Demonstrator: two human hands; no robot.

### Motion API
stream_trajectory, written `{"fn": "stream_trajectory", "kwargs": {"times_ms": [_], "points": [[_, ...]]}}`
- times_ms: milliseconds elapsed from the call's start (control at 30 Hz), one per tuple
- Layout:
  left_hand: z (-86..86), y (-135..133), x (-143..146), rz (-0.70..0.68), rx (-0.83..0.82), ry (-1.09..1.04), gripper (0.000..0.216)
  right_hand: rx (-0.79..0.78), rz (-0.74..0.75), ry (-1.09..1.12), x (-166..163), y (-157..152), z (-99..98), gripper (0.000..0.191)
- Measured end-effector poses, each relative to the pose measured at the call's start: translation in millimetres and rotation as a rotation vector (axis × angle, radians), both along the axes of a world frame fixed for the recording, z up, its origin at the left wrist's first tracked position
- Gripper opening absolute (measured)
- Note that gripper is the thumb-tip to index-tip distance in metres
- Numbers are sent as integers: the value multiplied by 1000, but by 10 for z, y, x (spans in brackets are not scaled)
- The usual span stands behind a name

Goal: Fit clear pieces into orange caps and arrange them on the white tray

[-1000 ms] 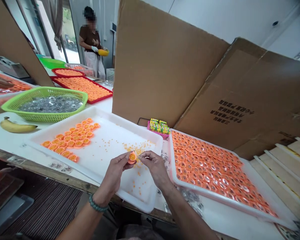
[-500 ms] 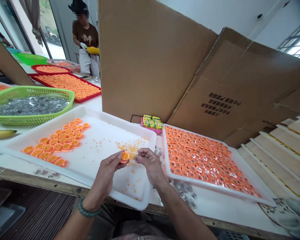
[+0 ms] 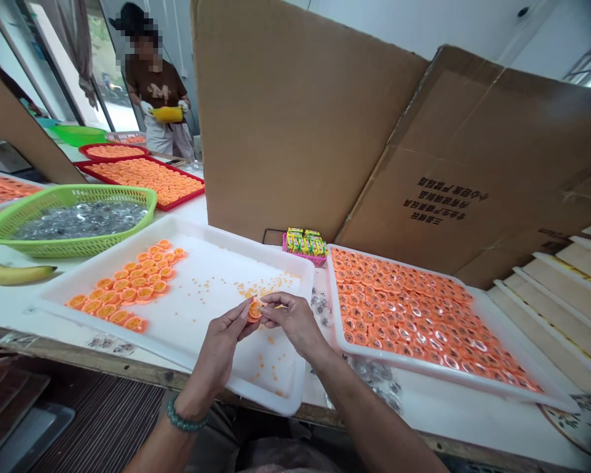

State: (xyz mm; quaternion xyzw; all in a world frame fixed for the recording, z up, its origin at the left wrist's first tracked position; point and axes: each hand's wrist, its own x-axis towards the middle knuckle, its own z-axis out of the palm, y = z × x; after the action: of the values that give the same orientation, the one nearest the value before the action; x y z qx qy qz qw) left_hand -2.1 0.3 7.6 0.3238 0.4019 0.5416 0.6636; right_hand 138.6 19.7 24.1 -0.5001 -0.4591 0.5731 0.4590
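My left hand (image 3: 221, 345) pinches a small orange cap (image 3: 255, 311) over the near right corner of a white tray (image 3: 211, 276). My right hand (image 3: 295, 322) meets it, its fingertips closed on the cap's right edge. The tray holds rows of filled orange caps (image 3: 128, 286) at its left and loose orange beads (image 3: 263, 289) scattered just beyond my hands. A second white tray (image 3: 512, 394) to the right is packed with several rows of orange caps (image 3: 414, 315).
A green basket (image 3: 69, 220) of clear pieces and a banana (image 3: 12, 272) lie at left. Red trays (image 3: 142, 177) of orange caps sit behind. Cardboard sheets (image 3: 325, 125) stand at the back; a pink box (image 3: 305, 244) rests against them. A person (image 3: 157, 98) stands far back holding a yellow bowl.
My right hand has moved left and closed onto the cap held by my left hand. The camera shifted slightly; the person at the back turned with the yellow bowl.
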Motion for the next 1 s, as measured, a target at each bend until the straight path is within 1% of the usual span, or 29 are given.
{"fn": "stream_trajectory", "kwargs": {"times_ms": [133, 200, 333, 467, 533, 600, 700, 767, 833, 1000], "points": [[-13, -1, -2, -23, 29, -16, 40, -6, -12, 10, -73, 13, -12, 33], [-28, -1, -3, -33, 37, -13, 41, 16, -33, -33, -86, 10, -9, 32], [-56, -14, -12, -57, 54, -6, 40, 92, -21, -114, -69, 7, 20, 29], [-73, -22, -26, -75, 73, 47, 42, 148, -34, -212, -47, 9, 59, 23], [-76, -25, -30, -63, 78, 78, 43, 133, -26, -228, -47, 8, 71, 21], [-71, -30, -30, -43, 75, 98, 43, 84, -1, -191, -50, 5, 67, 20], [-42, -40, -25, -34, 80, 106, 41, 25, 14, -105, -41, -9, 27, 23], [-15, -42, -22, -46, 100, 94, 44, 63, -23, -130, -21, -24, -7, 32], [10, -38, -24, -64, 116, 87, 51, 124, -44, -207, 3, -40, -31, 39], [52, -34, -49, -116, 87, 143, 61, 206, 53, -327, 34, -90, -43, 19]]}}
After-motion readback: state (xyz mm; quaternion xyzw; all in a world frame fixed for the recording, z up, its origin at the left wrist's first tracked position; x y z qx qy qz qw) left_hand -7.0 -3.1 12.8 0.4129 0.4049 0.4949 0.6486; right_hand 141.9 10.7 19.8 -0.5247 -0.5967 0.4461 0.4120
